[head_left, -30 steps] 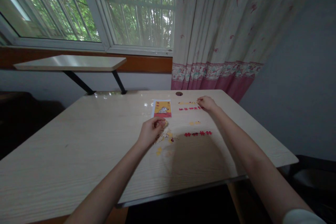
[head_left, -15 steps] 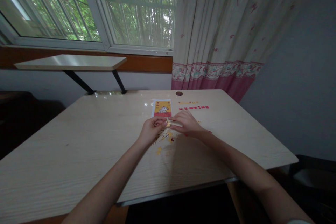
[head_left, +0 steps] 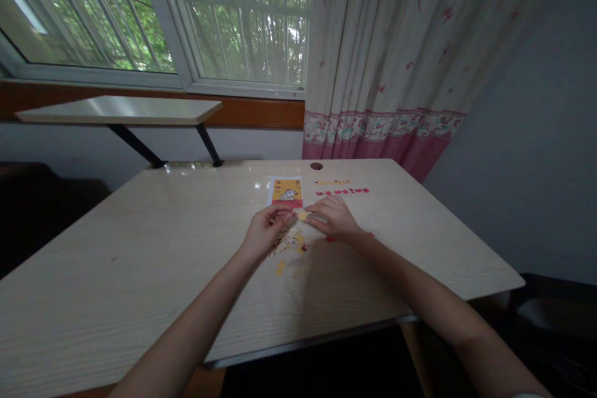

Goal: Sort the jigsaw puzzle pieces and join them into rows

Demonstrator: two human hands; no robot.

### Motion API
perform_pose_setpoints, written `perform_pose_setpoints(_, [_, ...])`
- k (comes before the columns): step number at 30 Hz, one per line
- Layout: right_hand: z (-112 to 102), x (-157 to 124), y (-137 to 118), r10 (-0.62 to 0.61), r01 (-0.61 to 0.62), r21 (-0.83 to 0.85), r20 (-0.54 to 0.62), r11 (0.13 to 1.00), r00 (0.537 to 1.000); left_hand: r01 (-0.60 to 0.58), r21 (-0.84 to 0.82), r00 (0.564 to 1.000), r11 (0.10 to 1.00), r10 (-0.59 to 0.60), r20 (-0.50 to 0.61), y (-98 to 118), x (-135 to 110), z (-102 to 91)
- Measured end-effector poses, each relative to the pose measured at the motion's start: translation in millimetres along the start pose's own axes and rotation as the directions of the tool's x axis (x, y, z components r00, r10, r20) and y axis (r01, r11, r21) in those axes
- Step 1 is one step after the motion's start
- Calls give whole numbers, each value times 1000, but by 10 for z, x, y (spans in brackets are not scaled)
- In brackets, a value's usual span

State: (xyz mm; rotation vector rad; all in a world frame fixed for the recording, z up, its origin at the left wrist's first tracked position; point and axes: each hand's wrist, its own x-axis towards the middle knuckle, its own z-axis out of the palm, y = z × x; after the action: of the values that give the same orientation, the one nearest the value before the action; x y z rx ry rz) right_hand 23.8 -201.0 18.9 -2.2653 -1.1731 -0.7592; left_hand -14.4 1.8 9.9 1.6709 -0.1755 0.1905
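A small yellow jigsaw piece (head_left: 303,216) is between the fingertips of both hands, just above the table. My left hand (head_left: 267,227) is closed, with thumb and fingers meeting at the piece's left side. My right hand (head_left: 336,217) pinches it from the right, its thumb below and its fingers above. Beneath them lies a loose pile of jigsaw pieces (head_left: 295,241), partly hidden by my left hand. Just beyond my hands is a picture card (head_left: 285,191) with a white animal on yellow and red; its lower edge is partly covered.
Red pieces (head_left: 342,191) lie in a row right of the card, with a row of yellow pieces (head_left: 332,182) behind. A yellow piece (head_left: 280,268) sits nearer me. At the back of the wooden table (head_left: 186,249) are a raised shelf (head_left: 125,110) and a cable hole (head_left: 316,166).
The yellow piece has turned and shifted slightly up and right between my fingers. Both hands stay close together over the pile. The view has shifted slightly.
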Motion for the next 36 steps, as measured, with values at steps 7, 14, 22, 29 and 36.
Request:
perform_pose_setpoints(7, [-309,-38,299,152,-163,-62,-151,985,977,-195,682,980,705,166,108,19,-20,-171])
perform_pose_setpoints(14, [-591,-142,690,227,-275,-103,-335,956,914,-243,860,969,448,151,195,90,-28,-264])
perform_pose_setpoints(22, [-565,-184,720,163,-220,-166,-304,961,939,-257,873,965,414,160,208,98,-25,-295])
perform_pose_setpoints(29, [-583,-215,844,257,-297,-107,-286,949,923,-265,881,963,391,149,224,81,-15,-310])
perform_pose_setpoints(36, [-548,-269,1508,718,-724,-12,-121,689,685,-306,903,950,301,158,269,97,-6,-317])
